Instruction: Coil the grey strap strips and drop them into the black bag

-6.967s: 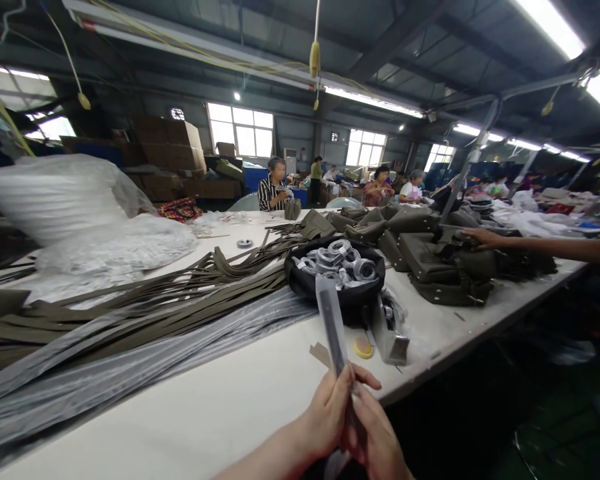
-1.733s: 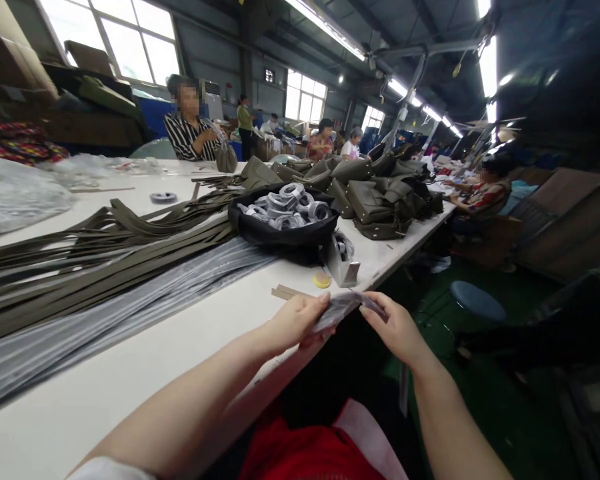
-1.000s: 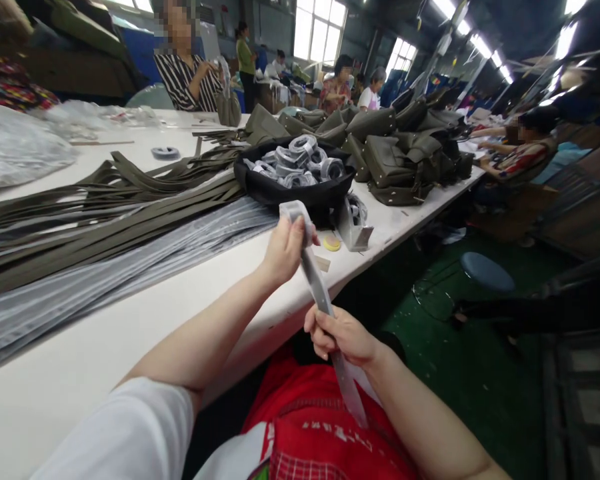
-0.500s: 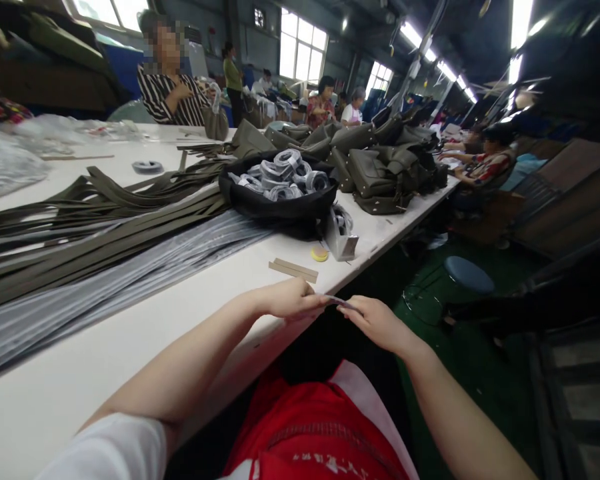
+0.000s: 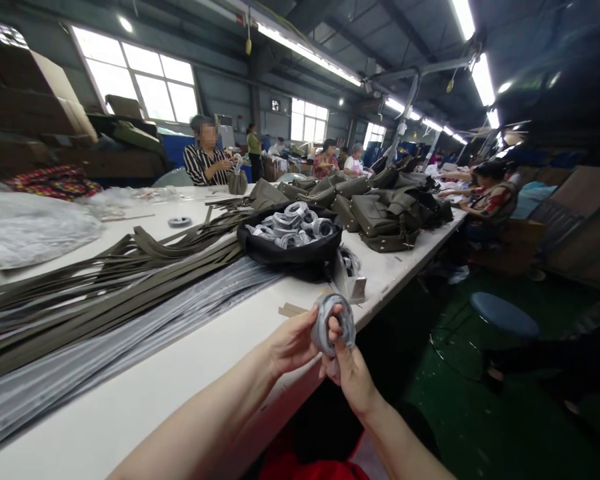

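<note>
A coiled strap wrapped in greyish clear plastic [image 5: 322, 328] is held up between my two hands, over the near edge of the white table [image 5: 190, 373]. My left hand [image 5: 293, 343] grips the coil from its left side, fingers curled around it. From below and the right, my right hand [image 5: 354, 379] closes on the lower part of the coil. Fingertips show through the hole in the middle; whose they are is hard to tell. Just beyond, a black fabric basin [image 5: 290, 257] holds many similar wrapped coils [image 5: 285, 223].
Long dark olive straps [image 5: 180, 293] and plastic-wrapped strips [image 5: 145, 347] cover the left of the table. Olive bags [image 5: 385, 217] are piled behind the basin. A single coil [image 5: 179, 221] lies farther back. A blue stool [image 5: 503, 313] stands right. Several people work farther off.
Half a second ago both hands stretched a thin strip between them, low at the table edge. Now they are together, higher, around a coil. The view has tilted upward.
</note>
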Demonstrator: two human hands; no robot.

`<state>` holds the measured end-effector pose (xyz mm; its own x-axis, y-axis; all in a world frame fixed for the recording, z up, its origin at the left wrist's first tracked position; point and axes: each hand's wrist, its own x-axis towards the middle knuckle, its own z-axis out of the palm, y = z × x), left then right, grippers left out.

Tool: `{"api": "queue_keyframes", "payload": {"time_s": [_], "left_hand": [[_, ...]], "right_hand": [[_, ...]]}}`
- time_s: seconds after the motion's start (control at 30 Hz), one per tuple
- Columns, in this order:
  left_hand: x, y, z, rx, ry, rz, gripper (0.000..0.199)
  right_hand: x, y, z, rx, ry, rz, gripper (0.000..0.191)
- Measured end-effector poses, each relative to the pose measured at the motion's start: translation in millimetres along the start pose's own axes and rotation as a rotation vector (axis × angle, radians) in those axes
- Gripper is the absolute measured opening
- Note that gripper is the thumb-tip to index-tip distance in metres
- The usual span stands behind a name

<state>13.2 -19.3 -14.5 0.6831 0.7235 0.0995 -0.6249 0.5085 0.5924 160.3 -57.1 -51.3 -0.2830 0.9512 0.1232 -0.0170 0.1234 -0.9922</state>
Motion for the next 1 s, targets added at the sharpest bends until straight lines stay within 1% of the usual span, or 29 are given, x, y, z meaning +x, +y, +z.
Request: {"api": "queue_keyframes", "payload": {"time_s": [0.03, 0.1, 0.17, 0.2, 0.23, 0.3, 0.33, 0.37, 0.43, 0.47, 0.5, 0.53, 0.6, 0.7, 0.77, 0.83, 0.87, 0.9, 0.97, 1.0], "left_hand": [[0, -1, -0.6, -0.006, -0.009, -0.005, 0.037], [0, 1, -2.7, 0.018, -0.013, -0.013, 0.036], [1, 7, -4.5, 0.12, 0.017, -0.005, 0.034], [2, 10, -5.0, 0.21, 0.05, 0.015, 0.034], [2, 14, -5.1, 0.329, 0.104, 0.053, 0.036], [3, 20, -4.5, 0.633, 0.233, 0.147, 0.041], [4, 21, -4.0, 0.785, 0.267, 0.17, 0.043], [4, 21, -3.5, 0.913, 0.264, 0.164, 0.045], [4, 17, -2.2, 1.064, 0.173, 0.09, 0.049], [4, 14, -1.5, 1.092, 0.12, 0.057, 0.05], [4, 11, -0.8, 1.103, 0.092, 0.043, 0.051], [4, 9, -0.1, 1.106, 0.095, 0.049, 0.051], [4, 8, 1.0, 1.09, 0.136, 0.075, 0.05], [4, 11, 0.9, 1.05, 0.172, 0.087, 0.048], [4, 10, -0.6, 1.081, 0.13, 0.052, 0.044], [4, 3, -2.9, 1.123, 0.09, -0.019, 0.04], [5, -2, -4.1, 1.137, 0.101, -0.047, 0.038], [6, -6, -5.3, 1.151, 0.138, -0.056, 0.037], [9, -12, -7.3, 1.192, 0.243, -0.006, 0.035], [10, -13, -8.0, 1.223, 0.274, 0.027, 0.035]], "right_hand": [[1, 0, 5, 0.054, 0.05, -0.005, 0.056], [2, -2, 5, 0.105, 0.127, -0.025, 0.056], [1, -6, -5, 0.066, 0.136, -0.007, 0.055], [0, -9, -12, 0.02, 0.135, 0.007, 0.053], [-1, -12, -20, -0.047, 0.122, 0.018, 0.051], [-3, -17, -34, -0.243, 0.054, 0.016, 0.045], [-5, -20, -40, -0.346, 0.009, 0.009, 0.041], [-6, -21, -44, -0.431, -0.035, 0.006, 0.037], [-9, -22, -47, -0.514, -0.102, 0.033, 0.034], [-10, -21, -47, -0.514, -0.116, 0.053, 0.034], [-11, -20, -46, -0.494, -0.117, 0.072, 0.034], [-12, -19, -44, -0.459, -0.109, 0.088, 0.035], [-12, -19, -41, -0.357, -0.08, 0.112, 0.037], [-11, -21, -39, -0.195, -0.078, 0.159, 0.041], [-9, -23, -39, -0.155, -0.072, 0.157, 0.038], [-6, -23, -40, -0.187, -0.06, 0.137, 0.033], [-4, -22, -41, -0.22, -0.056, 0.129, 0.033], [-3, -22, -41, -0.258, -0.05, 0.119, 0.033], [1, -21, -41, -0.349, -0.04, 0.09, 0.034], [2, -21, -40, -0.396, -0.039, 0.065, 0.034]]}}
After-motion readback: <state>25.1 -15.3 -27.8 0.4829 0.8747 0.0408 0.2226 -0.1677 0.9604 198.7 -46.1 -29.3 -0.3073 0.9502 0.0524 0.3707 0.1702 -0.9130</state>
